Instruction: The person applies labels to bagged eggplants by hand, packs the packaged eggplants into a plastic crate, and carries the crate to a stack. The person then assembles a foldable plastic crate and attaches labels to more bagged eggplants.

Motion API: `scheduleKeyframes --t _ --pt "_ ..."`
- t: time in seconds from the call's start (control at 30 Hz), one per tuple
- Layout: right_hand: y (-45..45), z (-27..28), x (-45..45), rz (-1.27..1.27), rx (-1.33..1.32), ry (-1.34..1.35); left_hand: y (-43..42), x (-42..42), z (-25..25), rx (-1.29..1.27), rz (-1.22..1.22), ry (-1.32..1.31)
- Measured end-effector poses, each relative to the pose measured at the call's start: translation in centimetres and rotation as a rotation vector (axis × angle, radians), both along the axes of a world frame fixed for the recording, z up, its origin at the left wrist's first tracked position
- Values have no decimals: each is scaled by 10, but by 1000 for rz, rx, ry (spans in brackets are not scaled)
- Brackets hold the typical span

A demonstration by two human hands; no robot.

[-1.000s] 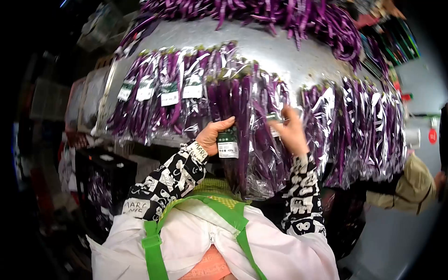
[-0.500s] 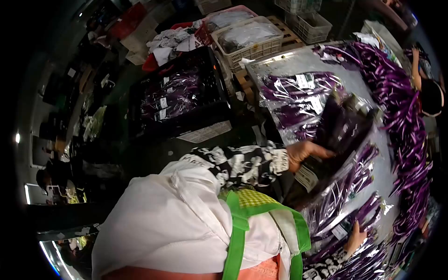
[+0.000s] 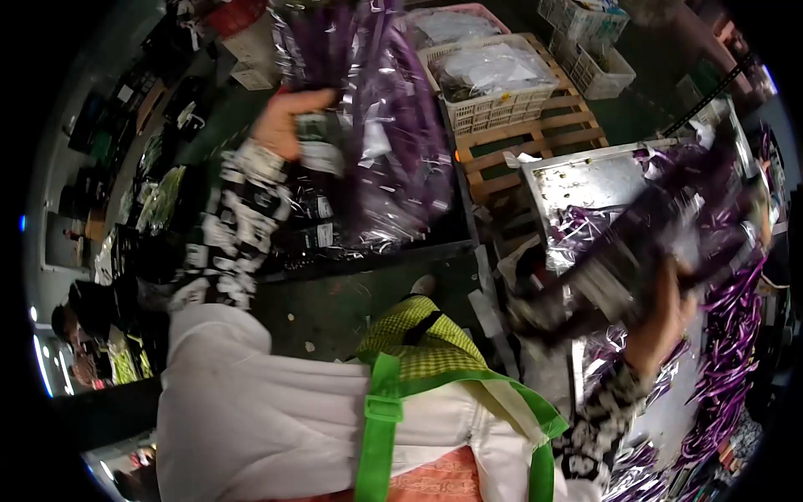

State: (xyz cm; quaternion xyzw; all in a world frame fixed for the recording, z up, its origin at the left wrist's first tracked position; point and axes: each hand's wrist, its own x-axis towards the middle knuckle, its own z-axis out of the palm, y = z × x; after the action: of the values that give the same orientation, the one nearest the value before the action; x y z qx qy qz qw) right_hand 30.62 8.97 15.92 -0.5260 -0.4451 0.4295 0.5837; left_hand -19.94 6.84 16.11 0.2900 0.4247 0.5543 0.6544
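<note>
Here's my left hand (image 3: 288,125), thumb spread over a clear-wrapped eggplant bundle (image 3: 397,134), gripping it above the black crate (image 3: 376,263). Its upper end runs out of view at the top, and my fingers disappear behind the plastic. Inside the crate, near its front edge, bagged eggplants (image 3: 305,243) peek out; the bundle covers the rest.

Over on the other side, my right hand (image 3: 661,322) is closed on a dark bundle (image 3: 619,259), held across the surface (image 3: 577,186) by its near edge. It's badly smeared, and it blocks much of whatever lies beneath. Loose eggplants (image 3: 728,368) heap along the surface's far edge, their ends lost in shadow.

Now the writing: the left bundle's label (image 3: 320,157) shows a green band over white, print too blurred to read. White labels (image 3: 324,234) in the crate are too small as well, and a pale patch on the dark bundle is pure streak.
</note>
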Motion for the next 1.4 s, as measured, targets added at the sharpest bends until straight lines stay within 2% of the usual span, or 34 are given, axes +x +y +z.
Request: scheduleKeyframes --t 0.03,0.07,0.1,0.13,0.17,0.23,0.27,0.3,0.33,0.4,0.47,0.5,0.53,0.57,0.7,0.73,0.8,0.83,0.87,0.9,0.93,0.97,1.0,1.03,1.07,1.13,1.17,1.2,1.27,1.3,1.4 --pt "11 -9 -45 15 -105 59 2 -47 10 -6 -104 140" --pt "7 8 -102 106 -364 150 3 -76 22 -15 -121 134" --pt "9 -50 -120 359 -90 -30 0 -93 27 -69 -93 418" --pt "2 -73 -161 347 -339 434 0 -98 31 -119 -61 701" --pt "-6 -83 -200 459 -308 488 9 -91 46 -168 -219 747" --pt "-27 -120 -267 418 -662 652 28 -91 43 -289 -501 800" --pt "-41 -153 -295 480 -603 854 32 -81 40 -341 -529 812" --pt "-54 -162 -316 445 -675 902 41 -118 12 -472 -731 900" --pt "-63 -172 -308 487 -1066 741 42 -130 -26 -496 -798 977" --pt "-93 -196 -309 554 -1210 802 39 -141 -99 -493 -873 1195" --pt "-105 -208 -310 617 -1144 856 43 -157 -170 -466 -909 1424" --pt "-91 -204 -283 481 -1084 887 43 -156 -195 -449 -922 1531" --pt "-83 -199 -259 524 -1019 857 48 -160 -216 -431 -930 1640" --pt "-68 -188 -274 605 -982 807 53 -181 -226 -438 -945 1756" --pt "-60 -174 -222 1070 -832 536 74 -174 -227 -439 -936 2171" --pt "-54 -161 -189 965 -748 528 86 -170 -221 -392 -934 2281" --pt "-43 -128 -104 627 -519 296 116 -142 -205 -131 -891 2401" --pt "-46 -95 -58 327 -470 125 134 -118 -201 65 -880 2280" --pt "-51 -110 -15 70 -383 -83 149 -85 -196 189 -892 1916" --pt "-59 -92 32 -109 -380 -115 164 -44 -189 295 -883 1550" --pt "-67 -109 82 -414 -348 -82 157 27 -181 63 -671 992" --pt "-81 -121 131 -617 -288 -266 145 120 -126 -30 -740 908" --pt "-89 -135 180 -727 -299 -533 142 174 -127 -27 -734 698" --pt "-93 -146 207 -868 -219 -891 132 233 -123 125 -770 624" --pt "-90 -151 227 -876 -214 -1026 128 286 -121 296 -834 698" --pt "-72 -139 244 -802 -52 -1142 111 387 -128 405 -829 549" --pt "-62 -139 253 -690 -51 -1117 102 435 -129 454 -830 525" --pt "-50 -165 268 -632 -16 -1230 91 476 -130 495 -833 512" --pt "-48 -213 286 -353 -527 -1343 67 547 -134 594 -898 608" --pt "-56 -208 281 -341 -602 -1464 52 573 -142 613 -884 610" --pt "-81 -224 284 -580 -667 -1230 26 625 -158 811 -868 737"
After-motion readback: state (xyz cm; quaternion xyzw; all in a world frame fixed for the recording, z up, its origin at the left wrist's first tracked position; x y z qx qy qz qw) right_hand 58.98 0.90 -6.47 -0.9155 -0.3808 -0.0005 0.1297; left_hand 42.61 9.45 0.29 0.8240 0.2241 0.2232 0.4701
